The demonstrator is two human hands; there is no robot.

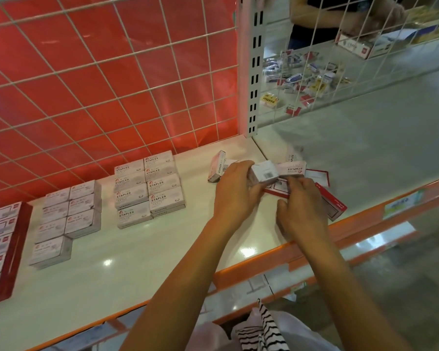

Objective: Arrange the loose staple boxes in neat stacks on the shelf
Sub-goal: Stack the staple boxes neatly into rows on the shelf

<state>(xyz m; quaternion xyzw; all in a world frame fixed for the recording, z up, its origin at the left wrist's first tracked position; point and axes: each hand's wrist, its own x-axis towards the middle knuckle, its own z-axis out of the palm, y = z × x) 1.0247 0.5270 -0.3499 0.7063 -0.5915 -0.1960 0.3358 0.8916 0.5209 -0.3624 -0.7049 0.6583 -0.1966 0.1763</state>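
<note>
On the white shelf (142, 249) my left hand (235, 191) grips a small white staple box (264, 172), barcode end toward me. My right hand (299, 209) pinches another staple box (292, 169) lying just right of it. One loose box (217, 167) leans on its side behind my left hand. Under my hands lies a flattened red-and-white carton (331, 202). Neat stacks of staple boxes (150, 188) stand in two columns at mid-shelf, with a second group of stacks (69, 219) further left.
A red display carton of boxes (3, 249) sits at the far left. White wire mesh (112, 79) over a red backing closes the rear. The orange shelf lip (340, 231) runs along the front. Behind the right mesh, another person (314, 19) stands over scattered small boxes (302, 74).
</note>
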